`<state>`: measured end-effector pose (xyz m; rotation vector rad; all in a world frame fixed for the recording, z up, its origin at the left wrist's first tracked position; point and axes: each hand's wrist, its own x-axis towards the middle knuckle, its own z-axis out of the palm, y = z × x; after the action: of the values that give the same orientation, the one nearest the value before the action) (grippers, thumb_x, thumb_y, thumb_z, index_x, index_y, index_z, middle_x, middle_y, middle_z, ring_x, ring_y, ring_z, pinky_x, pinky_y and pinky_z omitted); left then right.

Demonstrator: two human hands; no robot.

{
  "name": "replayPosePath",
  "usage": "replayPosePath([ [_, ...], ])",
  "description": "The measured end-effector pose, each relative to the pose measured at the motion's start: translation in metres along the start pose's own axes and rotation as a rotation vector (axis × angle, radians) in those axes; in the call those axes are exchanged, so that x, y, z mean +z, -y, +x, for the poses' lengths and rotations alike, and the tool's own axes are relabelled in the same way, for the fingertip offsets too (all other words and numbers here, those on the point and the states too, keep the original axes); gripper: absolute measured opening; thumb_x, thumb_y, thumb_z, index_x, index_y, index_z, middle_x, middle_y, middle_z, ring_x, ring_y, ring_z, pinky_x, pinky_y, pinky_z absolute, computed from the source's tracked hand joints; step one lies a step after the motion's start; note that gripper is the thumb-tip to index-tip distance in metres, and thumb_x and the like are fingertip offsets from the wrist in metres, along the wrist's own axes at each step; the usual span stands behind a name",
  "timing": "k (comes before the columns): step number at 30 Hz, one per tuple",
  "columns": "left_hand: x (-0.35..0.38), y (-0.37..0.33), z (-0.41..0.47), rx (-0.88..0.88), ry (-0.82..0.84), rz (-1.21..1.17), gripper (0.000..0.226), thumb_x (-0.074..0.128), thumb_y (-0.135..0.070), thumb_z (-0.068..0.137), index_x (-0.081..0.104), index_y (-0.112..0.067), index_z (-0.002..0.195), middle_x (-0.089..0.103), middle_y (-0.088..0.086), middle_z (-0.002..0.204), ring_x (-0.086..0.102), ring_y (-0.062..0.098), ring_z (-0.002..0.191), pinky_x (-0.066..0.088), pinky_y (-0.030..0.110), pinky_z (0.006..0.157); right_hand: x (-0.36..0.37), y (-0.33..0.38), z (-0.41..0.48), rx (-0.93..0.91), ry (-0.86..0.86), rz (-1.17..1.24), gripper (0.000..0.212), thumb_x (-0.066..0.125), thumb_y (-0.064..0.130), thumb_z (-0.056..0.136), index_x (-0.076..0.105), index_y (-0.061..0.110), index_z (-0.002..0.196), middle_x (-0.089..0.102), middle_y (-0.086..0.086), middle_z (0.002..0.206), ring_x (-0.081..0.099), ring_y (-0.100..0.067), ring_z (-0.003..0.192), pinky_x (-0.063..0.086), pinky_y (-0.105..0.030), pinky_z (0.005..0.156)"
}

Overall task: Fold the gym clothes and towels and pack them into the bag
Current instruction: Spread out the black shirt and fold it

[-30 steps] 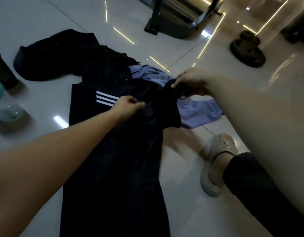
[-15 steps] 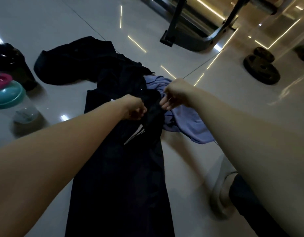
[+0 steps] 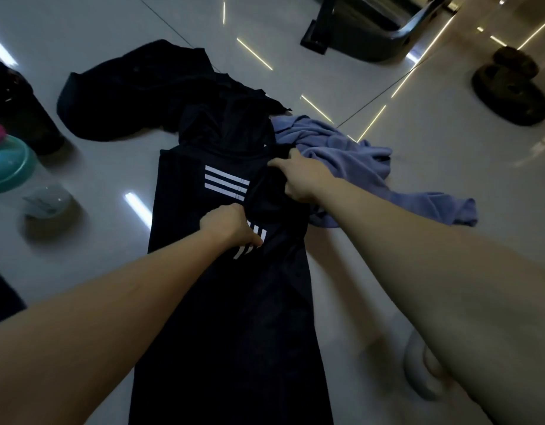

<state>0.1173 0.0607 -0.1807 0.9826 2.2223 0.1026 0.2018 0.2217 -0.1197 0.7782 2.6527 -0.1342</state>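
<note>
A long black garment (image 3: 228, 317) with white stripes lies stretched out on the pale tiled floor, running from the frame's bottom up to the middle. My left hand (image 3: 231, 227) presses and grips its fabric by a lower set of stripes. My right hand (image 3: 298, 176) grips a folded-over flap of the same garment at its right edge. A crumpled lilac towel (image 3: 357, 161) lies just right of my right hand. More black clothing (image 3: 136, 93) is heaped beyond the garment's far end.
A clear shaker bottle with a teal lid (image 3: 16, 176) lies at the left, a dark bottle (image 3: 16, 108) behind it. Weight plates (image 3: 510, 93) sit at the far right, a machine base (image 3: 360, 35) at the top. My slippered foot (image 3: 424, 372) rests at lower right.
My hands, bunched close together over the garment half a second ago, have moved apart. The flap is folded across and the upper white stripes show again.
</note>
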Motion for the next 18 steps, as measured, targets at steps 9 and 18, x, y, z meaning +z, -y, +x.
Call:
replayPosePath([
  [9, -0.023, 0.007, -0.008, 0.060, 0.011, -0.458, 0.022, 0.069, -0.017, 0.084, 0.059, -0.011, 0.065, 0.061, 0.000, 0.060, 0.058, 0.016, 0.063, 0.045, 0.024, 0.057, -0.014, -0.027, -0.003, 0.122, -0.146, 0.132, 0.019, 0.056, 0.013, 0.086, 0.041, 0.018, 0.074, 0.046, -0.002, 0.068, 0.046, -0.027, 0.066, 0.027, -0.033, 0.049],
  [18, -0.067, 0.046, -0.001, -0.070, -0.215, -1.063, 0.014, 0.073, -0.013, 0.086, 0.072, -0.010, 0.099, 0.072, 0.014, 0.098, 0.072, 0.029, 0.087, 0.061, 0.040, 0.082, -0.041, -0.044, 0.012, 0.231, -0.068, 0.513, 0.019, 0.057, 0.010, 0.075, 0.048, 0.014, 0.059, 0.046, -0.006, 0.053, 0.040, -0.023, 0.052, 0.034, -0.033, 0.054],
])
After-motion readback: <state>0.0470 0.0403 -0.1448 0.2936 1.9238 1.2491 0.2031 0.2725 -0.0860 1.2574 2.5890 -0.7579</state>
